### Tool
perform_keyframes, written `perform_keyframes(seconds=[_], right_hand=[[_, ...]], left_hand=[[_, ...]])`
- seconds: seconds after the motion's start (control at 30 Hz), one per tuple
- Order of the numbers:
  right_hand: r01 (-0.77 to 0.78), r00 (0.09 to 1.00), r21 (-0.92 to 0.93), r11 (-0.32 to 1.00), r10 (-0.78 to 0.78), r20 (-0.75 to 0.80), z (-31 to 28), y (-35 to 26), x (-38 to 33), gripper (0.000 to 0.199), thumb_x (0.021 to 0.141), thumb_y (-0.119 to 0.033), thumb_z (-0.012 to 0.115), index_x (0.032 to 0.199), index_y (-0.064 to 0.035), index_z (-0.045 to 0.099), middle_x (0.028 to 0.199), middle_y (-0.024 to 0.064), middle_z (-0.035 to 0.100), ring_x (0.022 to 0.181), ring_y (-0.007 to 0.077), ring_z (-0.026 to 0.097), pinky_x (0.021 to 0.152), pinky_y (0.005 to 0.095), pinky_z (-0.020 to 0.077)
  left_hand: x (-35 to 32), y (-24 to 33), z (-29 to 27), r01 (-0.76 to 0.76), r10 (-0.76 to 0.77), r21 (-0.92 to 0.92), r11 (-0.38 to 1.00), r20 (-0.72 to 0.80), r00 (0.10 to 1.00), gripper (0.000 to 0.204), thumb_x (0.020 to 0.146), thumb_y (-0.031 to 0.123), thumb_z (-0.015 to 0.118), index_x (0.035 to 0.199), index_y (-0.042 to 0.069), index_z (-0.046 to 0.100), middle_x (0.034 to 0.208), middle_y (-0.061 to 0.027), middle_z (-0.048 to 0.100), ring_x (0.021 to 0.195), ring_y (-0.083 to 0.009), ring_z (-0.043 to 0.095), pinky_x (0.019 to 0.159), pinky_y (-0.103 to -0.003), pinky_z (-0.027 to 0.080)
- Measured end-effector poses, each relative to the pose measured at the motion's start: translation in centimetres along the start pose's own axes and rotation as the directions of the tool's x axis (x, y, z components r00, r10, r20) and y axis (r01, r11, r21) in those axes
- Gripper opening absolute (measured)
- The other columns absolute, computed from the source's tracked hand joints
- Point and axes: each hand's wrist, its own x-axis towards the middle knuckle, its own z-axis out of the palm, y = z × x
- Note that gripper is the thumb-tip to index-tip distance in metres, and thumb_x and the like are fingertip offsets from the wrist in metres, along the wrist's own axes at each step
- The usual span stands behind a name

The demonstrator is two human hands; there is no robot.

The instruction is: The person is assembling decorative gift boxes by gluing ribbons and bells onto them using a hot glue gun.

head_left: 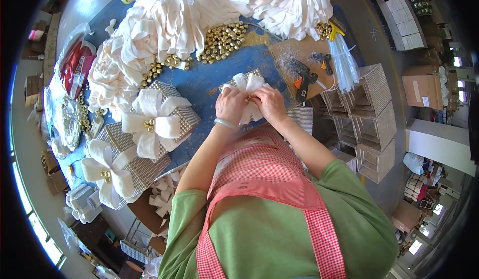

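Close in front of me, a white felt bow (248,83) lies on a box (256,72) covered in pearl-like studs. My left hand (230,105), with a pale bangle at the wrist, has curled fingers pressed on the bow's left side. From the other side my right hand (269,104) pinches a small gold bell (247,99) at the bow's centre. The fingers hide most of the knot and much of the box. To the left stand studded boxes with finished white bows (157,123), each with gold bells at its middle.
White felt strips (164,17) heap along the back of the blue table (214,77), with loose gold bells (222,43) before them. At right lie glue guns (302,79) on cardboard and clear glue sticks (343,62). Open studded boxes (369,124) are stacked beside the table.
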Motion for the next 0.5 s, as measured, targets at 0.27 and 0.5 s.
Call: perform_keyframes(seconds=[0.27,0.5], right_hand=[[0.014,1.0,-0.011,1.0,-0.015,-0.011,-0.25,-0.02,0.2,0.009,0.076,-0.015,0.069,0.082,-0.0087,0.069,0.084,0.0044,0.066,0.084,0.0239,0.061,0.071,0.037,0.0452],[0.0,1.0,-0.006,1.0,0.0,-0.016,0.04,0.08,0.12,0.007,0.075,-0.014,0.069,0.081,-0.0095,0.069,0.084,0.0037,0.066,0.085,0.0234,0.061,0.073,0.0372,0.0441]], left_hand=[[0.21,0.08,-0.13,0.004,-0.004,-0.002,1.0,0.008,1.0,0.017,0.07,0.018,0.07,0.087,0.013,0.07,0.087,-0.002,0.065,0.089,-0.0239,0.058,0.079,-0.036,0.047],[0.25,-0.09,0.04,-0.004,0.004,-0.001,1.0,0.011,1.0,0.017,0.072,0.018,0.069,0.087,0.013,0.071,0.087,-0.0021,0.065,0.09,-0.0241,0.058,0.078,-0.036,0.047]])
